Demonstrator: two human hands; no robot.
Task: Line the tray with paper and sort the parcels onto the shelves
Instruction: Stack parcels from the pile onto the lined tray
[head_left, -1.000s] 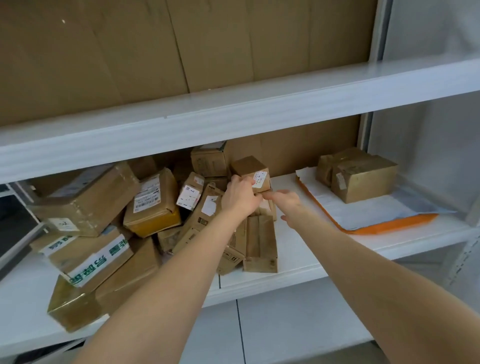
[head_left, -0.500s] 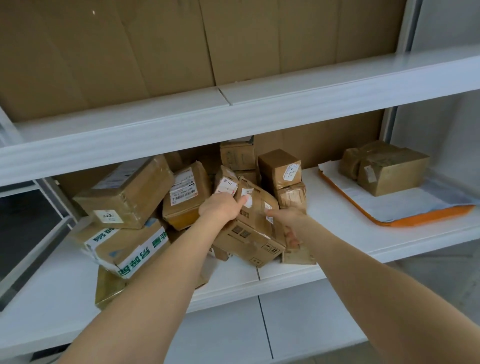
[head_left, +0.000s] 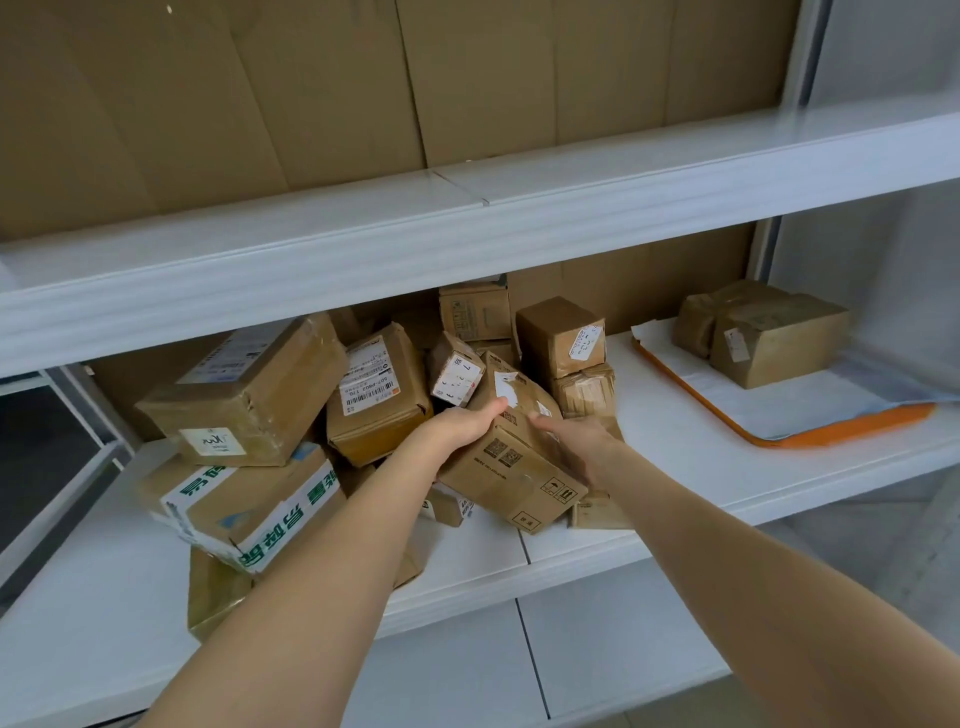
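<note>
A long brown cardboard parcel (head_left: 511, 462) with printed codes is tilted above the middle shelf (head_left: 675, 447). My left hand (head_left: 460, 423) grips its left side and my right hand (head_left: 576, 441) grips its right side. Behind and left of it lies a heap of several taped parcels (head_left: 374, 395). At the right of the same shelf an orange tray (head_left: 841, 432) is lined with white paper (head_left: 810, 400), and two brown parcels (head_left: 763, 332) stand on that paper.
A white upper shelf (head_left: 467, 228) runs across above the pile, backed by brown cardboard (head_left: 322, 88). A large box with green-printed tape (head_left: 249, 504) sits at the pile's front left. A lower white shelf (head_left: 597, 649) lies below.
Both hands have closed on the long parcel and lifted it out of the pile toward me. The view has shifted left, so the tray sits further right.
</note>
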